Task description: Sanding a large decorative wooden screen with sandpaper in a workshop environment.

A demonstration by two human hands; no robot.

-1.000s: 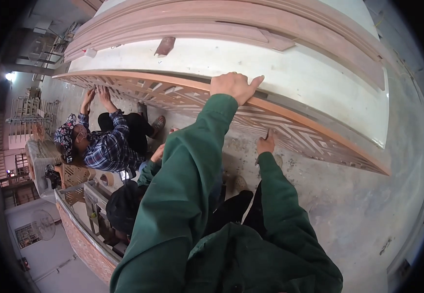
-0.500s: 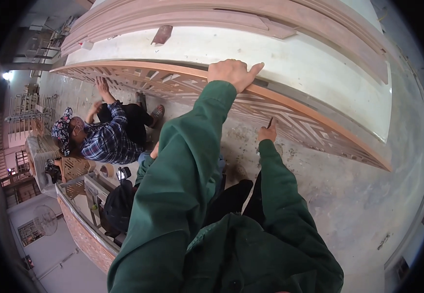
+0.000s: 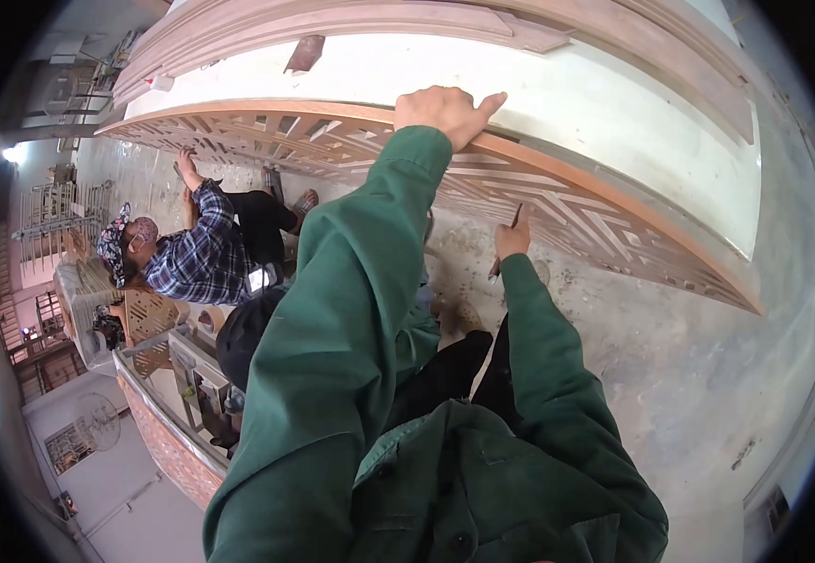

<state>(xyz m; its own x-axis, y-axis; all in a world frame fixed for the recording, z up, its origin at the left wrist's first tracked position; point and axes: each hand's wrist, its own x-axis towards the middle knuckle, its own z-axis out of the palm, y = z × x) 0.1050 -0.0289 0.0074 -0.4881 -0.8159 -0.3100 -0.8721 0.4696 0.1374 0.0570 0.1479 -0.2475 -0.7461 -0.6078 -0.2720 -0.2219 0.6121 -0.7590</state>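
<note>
A large wooden lattice panel (image 3: pixel 604 223) with cut-out geometric strips stands on its long edge, leaning against a white-topped table (image 3: pixel 651 155). My left hand (image 3: pixel 443 116) grips the panel's top edge, fingers folded over it and the thumb sticking out to the right. Lower down, my right hand (image 3: pixel 513 242) is closed around a thin, dark, stick-like tool (image 3: pixel 518 215). Its tip points up at the lattice strips; whether it touches them I cannot tell. The tool's other end shows below the hand.
Long pinkish wooden strips (image 3: pixel 379 21) and a brown scrap piece (image 3: pixel 305 54) lie on the table. At left, a co-worker in a checked shirt (image 3: pixel 203 246) crouches by the same panel. A dark rounded shape (image 3: pixel 243 333) is close beside my left arm. A fan (image 3: pixel 98 420) stands far left.
My right hand has shifted slightly up along the panel with the tool, which shows more plainly. My left hand keeps its hold. The co-worker's raised hand has moved down from the panel's top.
</note>
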